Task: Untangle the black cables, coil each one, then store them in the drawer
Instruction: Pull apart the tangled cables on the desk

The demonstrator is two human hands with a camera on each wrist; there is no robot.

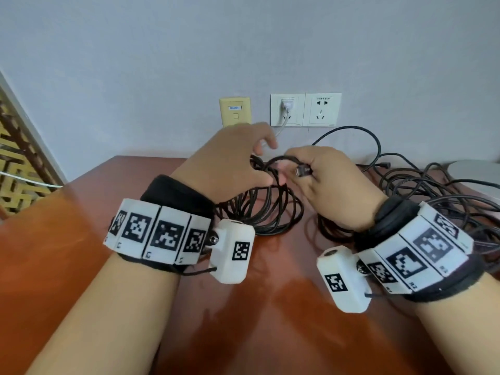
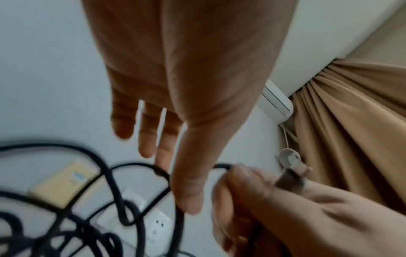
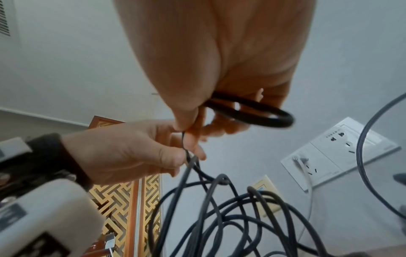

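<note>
Over the reddish wooden table [image 1: 243, 315], my left hand [image 1: 238, 163] pinches the top strands of a coiled black cable [image 1: 265, 212] between thumb and fingers. The coil's lower loops rest on the table. In the right wrist view the left hand [image 3: 131, 147] is seen nipping the strands, with the loops [image 3: 219, 217] hanging below. My right hand [image 1: 330, 182] pinches the same cable's free end just behind its connector [image 1: 303, 171]. It bends the end into a small loop [image 3: 263, 116] next to the left thumb [image 2: 189, 200]. No drawer is in view.
A loose tangle of more black cables [image 1: 438, 190] spreads over the table's right side, reaching the wall. Wall sockets [image 1: 322, 109] hold a white plug [image 1: 286, 105] behind my hands. A pale round object [image 1: 476, 174] sits at the right edge; a lattice screen [image 1: 16, 158] stands left.
</note>
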